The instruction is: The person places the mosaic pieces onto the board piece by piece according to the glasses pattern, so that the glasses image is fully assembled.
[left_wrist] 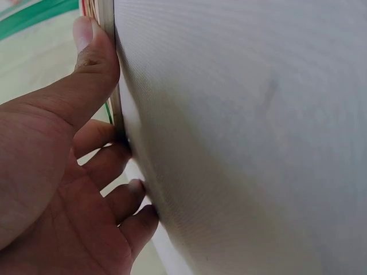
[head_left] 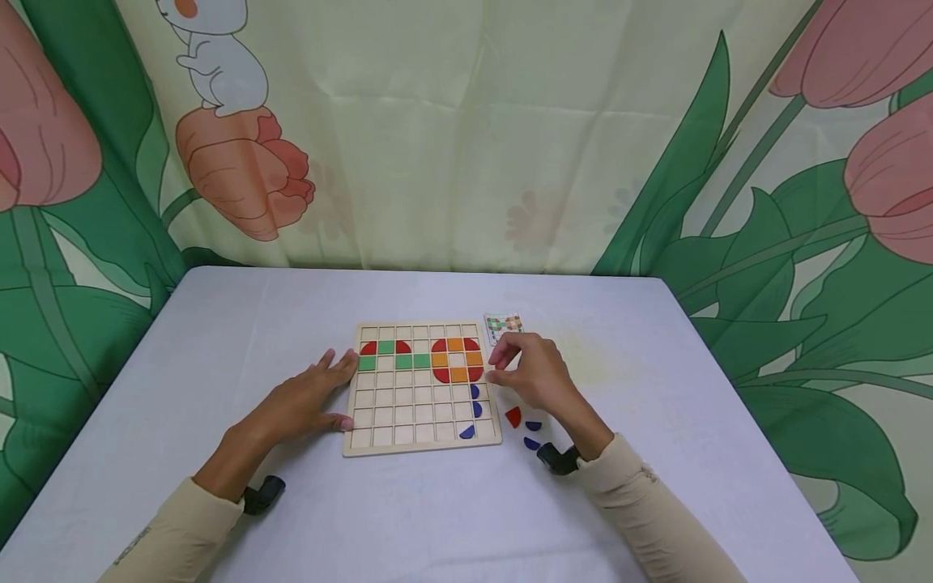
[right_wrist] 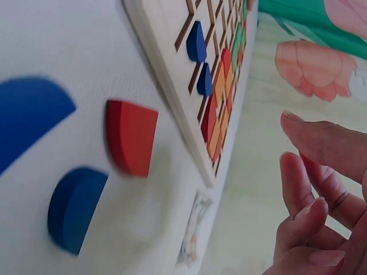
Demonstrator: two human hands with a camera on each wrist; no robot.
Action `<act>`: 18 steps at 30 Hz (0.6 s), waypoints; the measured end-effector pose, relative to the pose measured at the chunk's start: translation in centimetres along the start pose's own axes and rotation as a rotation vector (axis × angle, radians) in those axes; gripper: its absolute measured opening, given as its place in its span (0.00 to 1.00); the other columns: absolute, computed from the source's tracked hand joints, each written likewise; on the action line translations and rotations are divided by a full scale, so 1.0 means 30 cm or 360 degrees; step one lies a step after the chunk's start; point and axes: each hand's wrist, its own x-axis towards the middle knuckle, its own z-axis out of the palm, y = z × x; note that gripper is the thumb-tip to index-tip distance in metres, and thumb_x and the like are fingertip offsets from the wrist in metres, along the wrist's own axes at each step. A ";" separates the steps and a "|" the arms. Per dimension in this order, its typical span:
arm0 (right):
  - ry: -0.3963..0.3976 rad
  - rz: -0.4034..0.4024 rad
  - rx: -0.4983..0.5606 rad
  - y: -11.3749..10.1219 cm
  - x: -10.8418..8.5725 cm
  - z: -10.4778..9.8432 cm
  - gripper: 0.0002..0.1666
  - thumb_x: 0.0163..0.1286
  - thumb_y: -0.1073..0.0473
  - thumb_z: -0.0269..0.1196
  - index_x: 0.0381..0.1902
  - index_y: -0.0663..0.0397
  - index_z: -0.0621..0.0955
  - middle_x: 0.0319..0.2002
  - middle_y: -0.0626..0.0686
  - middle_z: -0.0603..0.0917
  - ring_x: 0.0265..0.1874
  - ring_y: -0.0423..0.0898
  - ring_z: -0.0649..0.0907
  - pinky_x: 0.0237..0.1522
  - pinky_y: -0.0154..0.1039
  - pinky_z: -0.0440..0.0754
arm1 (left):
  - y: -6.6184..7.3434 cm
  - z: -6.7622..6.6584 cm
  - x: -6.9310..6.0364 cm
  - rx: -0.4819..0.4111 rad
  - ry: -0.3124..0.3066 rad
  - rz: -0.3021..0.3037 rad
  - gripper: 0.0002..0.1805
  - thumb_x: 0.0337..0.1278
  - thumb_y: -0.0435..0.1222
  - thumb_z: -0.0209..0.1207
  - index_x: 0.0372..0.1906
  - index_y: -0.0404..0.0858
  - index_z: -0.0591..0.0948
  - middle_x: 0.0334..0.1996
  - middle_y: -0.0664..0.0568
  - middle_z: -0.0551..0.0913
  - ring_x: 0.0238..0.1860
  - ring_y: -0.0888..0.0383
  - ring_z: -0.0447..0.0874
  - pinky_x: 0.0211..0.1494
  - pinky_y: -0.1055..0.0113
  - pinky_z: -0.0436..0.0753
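Observation:
A wooden grid board [head_left: 382, 449] lies on the table, carrying red quarter-round pieces, green squares and orange squares [head_left: 455, 345]. Blue pieces [head_left: 467, 433] sit in cells along its right side. My left hand [head_left: 309, 397] touches the board's left edge, thumb and fingers spread; the left wrist view shows the thumb [left_wrist: 94, 57] against the rim. Over the right edge hovers my right hand [head_left: 535, 372], fingers loosely bent. Nothing shows between its thumb and fingers in the right wrist view. Beside the board lie a loose red quarter-round piece [right_wrist: 132, 137] and two blue pieces [right_wrist: 77, 209].
A small printed card [head_left: 504, 325] lies by the board's upper right corner. White cloth covers the table [head_left: 408, 518]. Behind it hangs a curtain [head_left: 452, 162] printed with flowers and leaves. Each wrist wears a black device [head_left: 264, 495].

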 end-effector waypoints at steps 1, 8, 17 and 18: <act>0.0001 0.0015 -0.0007 0.008 0.000 -0.005 0.12 0.61 0.59 0.81 0.36 0.47 0.86 0.33 0.48 0.85 0.34 0.48 0.79 0.29 0.38 0.76 | 0.000 0.000 0.000 0.0000 -0.0001 0.0000 0.62 0.47 0.46 0.81 0.84 0.36 0.58 0.83 0.31 0.57 0.79 0.21 0.57 0.73 0.27 0.70; 0.0041 0.0070 -0.0034 0.057 -0.006 -0.044 0.13 0.62 0.59 0.80 0.39 0.50 0.86 0.34 0.50 0.86 0.33 0.50 0.78 0.30 0.39 0.76 | -0.002 0.000 0.002 0.0004 -0.0006 0.0004 0.63 0.47 0.47 0.81 0.84 0.36 0.57 0.83 0.30 0.57 0.79 0.21 0.58 0.72 0.27 0.70; 0.0055 0.0104 -0.0033 0.131 -0.026 -0.103 0.12 0.63 0.60 0.79 0.41 0.53 0.87 0.34 0.51 0.86 0.33 0.51 0.79 0.27 0.40 0.78 | 0.001 -0.006 -0.005 0.0001 0.0002 0.0026 0.61 0.49 0.46 0.80 0.84 0.35 0.58 0.83 0.30 0.57 0.80 0.23 0.56 0.73 0.27 0.69; 0.0054 0.0115 -0.0028 0.140 -0.030 -0.108 0.12 0.63 0.60 0.79 0.41 0.53 0.87 0.34 0.52 0.86 0.32 0.51 0.79 0.27 0.40 0.79 | 0.001 -0.007 -0.005 0.0002 0.0002 0.0026 0.61 0.49 0.46 0.80 0.84 0.35 0.58 0.83 0.30 0.57 0.80 0.23 0.56 0.73 0.27 0.69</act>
